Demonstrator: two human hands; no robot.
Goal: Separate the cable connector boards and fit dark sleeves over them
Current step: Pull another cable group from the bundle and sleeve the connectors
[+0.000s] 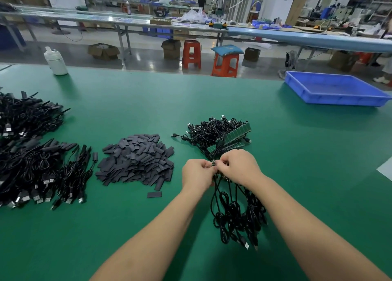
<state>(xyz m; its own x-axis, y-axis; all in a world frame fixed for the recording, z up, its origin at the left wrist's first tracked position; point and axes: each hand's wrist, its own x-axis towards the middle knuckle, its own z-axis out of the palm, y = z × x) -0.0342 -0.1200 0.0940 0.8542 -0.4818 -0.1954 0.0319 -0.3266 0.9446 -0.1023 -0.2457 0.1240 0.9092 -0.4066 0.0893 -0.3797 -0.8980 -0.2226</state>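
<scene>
Green boards (214,163) pinched between curled fingers of left hand (198,174) and right hand (239,167), cables (235,217) dangling

Both bare forearms reach in from 6 o'clock and converge toward 12 o'clock. The left hand (198,175) and right hand (238,166) meet knuckle to knuckle, backs up, fingers curled inward and pinching at the small gap between them; what they grip is mostly hidden.
</scene>
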